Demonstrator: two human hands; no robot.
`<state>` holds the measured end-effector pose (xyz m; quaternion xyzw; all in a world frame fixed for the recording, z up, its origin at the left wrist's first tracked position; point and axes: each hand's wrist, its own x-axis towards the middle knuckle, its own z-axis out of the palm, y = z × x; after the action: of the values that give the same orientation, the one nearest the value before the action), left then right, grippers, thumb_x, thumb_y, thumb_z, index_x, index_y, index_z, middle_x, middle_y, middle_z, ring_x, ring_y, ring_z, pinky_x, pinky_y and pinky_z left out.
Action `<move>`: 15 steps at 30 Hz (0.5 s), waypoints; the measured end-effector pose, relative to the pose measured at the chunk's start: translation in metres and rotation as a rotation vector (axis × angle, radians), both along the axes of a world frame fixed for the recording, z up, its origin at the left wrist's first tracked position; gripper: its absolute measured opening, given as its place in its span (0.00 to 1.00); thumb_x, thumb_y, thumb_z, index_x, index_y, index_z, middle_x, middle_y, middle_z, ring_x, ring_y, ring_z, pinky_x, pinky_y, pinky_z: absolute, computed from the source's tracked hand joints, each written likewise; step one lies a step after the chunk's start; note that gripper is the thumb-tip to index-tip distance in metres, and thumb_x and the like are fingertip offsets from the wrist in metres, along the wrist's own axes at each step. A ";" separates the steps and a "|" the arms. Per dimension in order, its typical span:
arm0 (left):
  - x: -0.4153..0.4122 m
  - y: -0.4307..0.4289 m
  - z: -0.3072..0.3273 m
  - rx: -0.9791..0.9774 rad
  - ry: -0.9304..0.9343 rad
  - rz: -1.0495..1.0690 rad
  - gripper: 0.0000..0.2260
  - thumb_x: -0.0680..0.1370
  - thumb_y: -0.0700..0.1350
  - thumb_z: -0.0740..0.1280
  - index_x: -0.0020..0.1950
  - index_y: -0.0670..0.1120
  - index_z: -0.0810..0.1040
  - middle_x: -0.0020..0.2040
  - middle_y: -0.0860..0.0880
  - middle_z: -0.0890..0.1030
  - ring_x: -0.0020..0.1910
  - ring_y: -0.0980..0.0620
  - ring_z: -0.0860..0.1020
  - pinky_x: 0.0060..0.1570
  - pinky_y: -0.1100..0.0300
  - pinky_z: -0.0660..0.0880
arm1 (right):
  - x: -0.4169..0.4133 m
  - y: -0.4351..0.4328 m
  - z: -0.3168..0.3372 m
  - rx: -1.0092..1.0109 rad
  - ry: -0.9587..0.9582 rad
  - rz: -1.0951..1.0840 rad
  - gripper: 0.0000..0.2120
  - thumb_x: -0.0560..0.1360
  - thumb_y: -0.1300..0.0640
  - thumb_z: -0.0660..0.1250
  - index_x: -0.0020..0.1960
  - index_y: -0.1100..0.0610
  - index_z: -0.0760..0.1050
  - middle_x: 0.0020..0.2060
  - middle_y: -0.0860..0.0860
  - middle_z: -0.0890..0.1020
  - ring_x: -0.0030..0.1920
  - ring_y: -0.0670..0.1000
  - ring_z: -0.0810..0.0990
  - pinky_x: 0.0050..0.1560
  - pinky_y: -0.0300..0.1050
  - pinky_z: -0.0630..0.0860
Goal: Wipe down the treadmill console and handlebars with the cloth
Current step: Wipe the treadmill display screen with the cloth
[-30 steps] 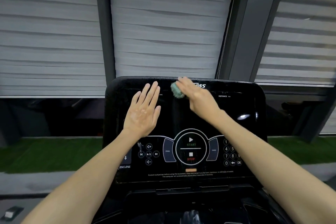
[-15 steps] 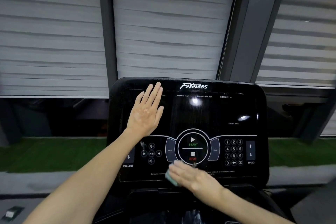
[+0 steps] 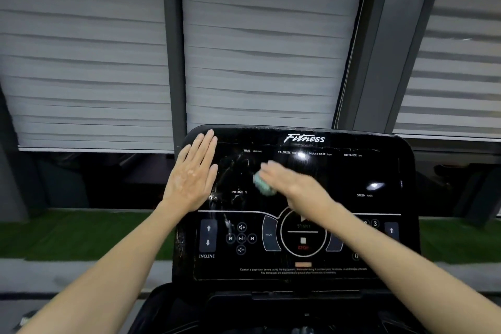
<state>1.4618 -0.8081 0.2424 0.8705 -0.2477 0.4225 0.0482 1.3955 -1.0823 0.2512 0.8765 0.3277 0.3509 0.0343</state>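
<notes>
On the console [image 3: 352, 179], my right hand [image 3: 295, 184] grasped the cloth [image 3: 261, 184] near centre. My left hand [image 3: 191, 179] lay flat, released, at its upper-left corner.

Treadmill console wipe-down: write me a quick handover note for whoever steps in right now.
Left hand: open, flat on the console's upper left corner.
Right hand: holds the bunched cloth against the console's upper middle; blurred by motion.
Done: smears on the console's left part suggest it has been wiped there.
Left: probably the console's right side and lower half, then the handlebars, which are out of view.
</notes>
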 end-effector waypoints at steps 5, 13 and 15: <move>0.000 0.001 0.000 -0.011 -0.006 -0.021 0.26 0.83 0.49 0.50 0.79 0.39 0.57 0.80 0.43 0.56 0.79 0.46 0.56 0.75 0.51 0.54 | 0.025 0.013 0.062 0.065 -0.064 -0.125 0.40 0.57 0.82 0.61 0.67 0.63 0.72 0.67 0.59 0.74 0.66 0.60 0.74 0.49 0.53 0.82; 0.000 0.000 -0.002 -0.024 -0.028 -0.025 0.26 0.82 0.48 0.51 0.79 0.40 0.57 0.80 0.44 0.56 0.79 0.46 0.56 0.75 0.51 0.55 | -0.005 0.035 -0.016 0.084 -0.041 -0.088 0.37 0.63 0.81 0.59 0.70 0.63 0.70 0.69 0.58 0.72 0.70 0.58 0.69 0.60 0.44 0.76; 0.000 0.000 -0.002 -0.024 -0.023 -0.022 0.26 0.82 0.48 0.51 0.79 0.40 0.57 0.80 0.44 0.57 0.79 0.46 0.57 0.75 0.51 0.55 | -0.025 0.035 -0.061 0.006 0.048 -0.041 0.36 0.66 0.77 0.52 0.73 0.62 0.66 0.72 0.57 0.69 0.73 0.56 0.64 0.69 0.45 0.68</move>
<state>1.4619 -0.8084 0.2402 0.8622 -0.2527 0.4348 0.0607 1.3706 -1.0474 0.1904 0.8913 0.3095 0.3299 0.0309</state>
